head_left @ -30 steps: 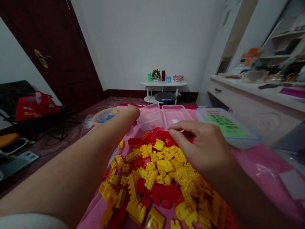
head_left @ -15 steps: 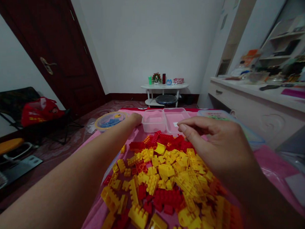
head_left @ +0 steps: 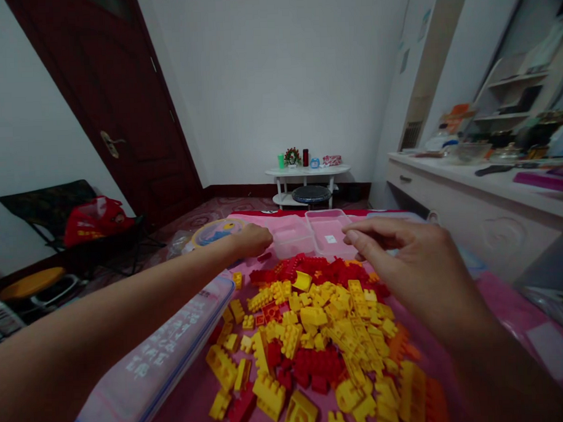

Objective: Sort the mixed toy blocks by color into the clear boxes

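A heap of yellow and red toy bricks (head_left: pixel 313 333) lies on a pink cloth (head_left: pixel 497 302). Behind the heap stand two clear plastic containers side by side, the left one (head_left: pixel 289 240) and the right one (head_left: pixel 329 229). My left hand (head_left: pixel 255 239) reaches out with its fingers curled at the left container's near-left rim. My right hand (head_left: pixel 412 262) hovers over the far right of the heap, beside the right container. Its thumb and fingertips are pinched together; what is between them is hidden.
A flat clear lid with print (head_left: pixel 161 357) lies under my left forearm. A round yellow-rimmed dish (head_left: pixel 212 232) sits at the far left. Beyond are a small white table (head_left: pixel 308 171), a dark stool (head_left: pixel 312 194), a door (head_left: pixel 121 118), a chair with a red bag (head_left: pixel 94 219) and a long counter (head_left: pixel 469 173).
The view has shifted, bringing the printed lid into sight at lower left. My right hand has lifted from the heap towards the right container. My left hand stays at the left container.
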Tool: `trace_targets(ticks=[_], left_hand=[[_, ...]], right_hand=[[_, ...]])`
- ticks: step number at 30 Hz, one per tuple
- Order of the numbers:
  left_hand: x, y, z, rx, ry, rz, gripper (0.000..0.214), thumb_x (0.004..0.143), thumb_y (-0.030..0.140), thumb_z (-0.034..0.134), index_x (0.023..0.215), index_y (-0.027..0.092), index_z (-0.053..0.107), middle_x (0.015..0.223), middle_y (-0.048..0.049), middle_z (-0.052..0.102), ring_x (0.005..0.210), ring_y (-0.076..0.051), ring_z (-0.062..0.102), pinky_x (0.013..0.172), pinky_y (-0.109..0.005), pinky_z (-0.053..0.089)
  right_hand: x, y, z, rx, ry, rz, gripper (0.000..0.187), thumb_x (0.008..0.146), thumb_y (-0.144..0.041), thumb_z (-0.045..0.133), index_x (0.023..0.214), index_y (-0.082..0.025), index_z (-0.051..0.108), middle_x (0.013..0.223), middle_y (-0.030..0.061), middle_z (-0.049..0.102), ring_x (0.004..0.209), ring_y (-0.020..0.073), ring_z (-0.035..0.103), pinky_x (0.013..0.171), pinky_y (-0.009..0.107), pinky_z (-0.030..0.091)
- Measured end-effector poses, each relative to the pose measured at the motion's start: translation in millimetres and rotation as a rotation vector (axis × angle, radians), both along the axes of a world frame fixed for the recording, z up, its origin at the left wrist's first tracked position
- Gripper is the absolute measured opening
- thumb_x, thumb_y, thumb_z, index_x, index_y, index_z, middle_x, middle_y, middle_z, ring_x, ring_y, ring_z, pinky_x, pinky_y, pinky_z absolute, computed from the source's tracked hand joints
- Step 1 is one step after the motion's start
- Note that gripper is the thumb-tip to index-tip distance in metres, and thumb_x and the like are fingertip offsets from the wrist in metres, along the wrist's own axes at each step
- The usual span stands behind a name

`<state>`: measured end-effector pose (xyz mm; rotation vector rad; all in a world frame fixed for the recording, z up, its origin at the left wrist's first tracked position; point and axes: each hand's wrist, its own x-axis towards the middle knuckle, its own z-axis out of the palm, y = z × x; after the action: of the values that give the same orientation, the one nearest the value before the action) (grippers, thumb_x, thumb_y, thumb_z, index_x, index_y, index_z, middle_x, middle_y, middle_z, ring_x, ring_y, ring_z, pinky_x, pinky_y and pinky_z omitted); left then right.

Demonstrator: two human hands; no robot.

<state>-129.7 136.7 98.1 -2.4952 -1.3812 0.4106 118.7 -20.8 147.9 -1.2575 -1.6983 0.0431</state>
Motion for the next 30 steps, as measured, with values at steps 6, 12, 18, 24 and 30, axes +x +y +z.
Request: trace_targets(ticks=[6,12,18,24,30], left_hand=[[-0.6,-34.3,11.8,-0.121,-0.114,-0.044,0.036,0.084,0.045,0.046,0.091,0.021,0.073,0.086,-0.0097,0.072,0.078,-0.021,0.065,0.068,-0.027,0.045],[-3.6,-23.5,2.1,0.012,-0.050,0.216,0.038,0.083,0.038,0.049,0.097,0.010,0.069,0.100,-0.0207,0.068,0.091,-0.030,0.065,0.074,-0.036,0.049],[5.5,-11.5,-29.7,-0.002,-0.080,0.209,0.031,0.082,0.025,0.051,0.101,0.006,0.067,0.104,-0.0243,0.065,0.097,-0.033,0.063,0.077,-0.042,0.050],[6.6,-14.4,-34.9,-0.069,-0.124,0.215,0.030,0.082,0.028,0.051,0.094,0.008,0.070,0.092,-0.0202,0.069,0.086,-0.028,0.066,0.070,-0.034,0.051],[-6.6,-29.5,5.0,-0.382,-0.247,0.085,0.027,0.077,0.035,0.056,0.084,0.016,0.073,0.073,-0.0038,0.070,0.065,-0.013,0.061,0.062,-0.020,0.045]], right_hand=[[7.2,0.2,-2.4,-0.042,0.022,-0.032,0.017,0.079,-0.026,0.058,0.084,-0.020,0.073,0.077,0.0024,0.072,0.058,0.0148,0.064,0.058,0.027,0.049],[2.8,3.7,-9.4,-0.070,-0.029,-0.019,0.018,0.079,-0.025,0.056,0.079,-0.019,0.073,0.074,0.0019,0.072,0.063,0.0163,0.065,0.058,0.027,0.047],[-0.6,5.0,-11.5,-0.079,-0.052,0.007,0.018,0.079,-0.026,0.056,0.078,-0.021,0.073,0.075,0.0012,0.073,0.065,0.0166,0.066,0.059,0.026,0.048],[-0.9,4.1,-12.8,-0.075,-0.061,0.058,0.020,0.081,-0.026,0.053,0.078,-0.022,0.073,0.077,0.0011,0.073,0.068,0.0166,0.066,0.058,0.025,0.048],[-0.8,3.5,-13.8,-0.083,-0.058,0.052,0.020,0.081,-0.025,0.053,0.078,-0.021,0.073,0.077,0.0015,0.073,0.067,0.0161,0.066,0.060,0.025,0.047]])
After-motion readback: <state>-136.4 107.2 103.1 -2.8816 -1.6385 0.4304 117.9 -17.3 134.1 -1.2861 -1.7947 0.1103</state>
